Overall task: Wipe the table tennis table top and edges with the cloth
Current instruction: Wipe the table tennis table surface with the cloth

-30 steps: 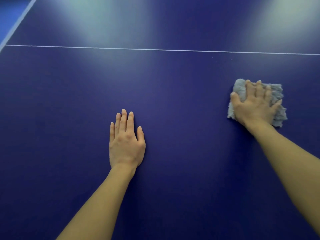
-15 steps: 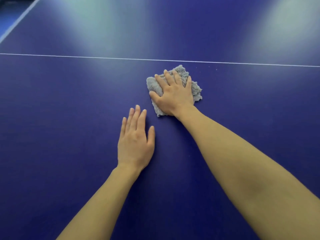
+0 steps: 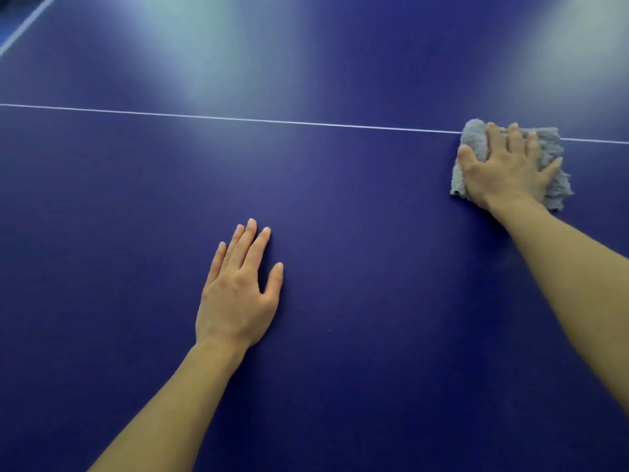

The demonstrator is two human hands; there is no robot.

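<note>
Cloth point(image 3: 476, 139), grey and crumpled, lies at the right of the frame on the blue table top point(image 3: 357, 301), its far edge over the white line point(image 3: 238, 119). The right hand point(image 3: 507, 170) presses it flat with fingers spread, pinching nothing, probably so the whole pad drags across the surface in each stroke. The left hand point(image 3: 238, 291), low and left of centre, rests palm down with fingers straight and close together, thumb out, likely as a prop for the reach; no brand, label or writing can be read anywhere.
</note>
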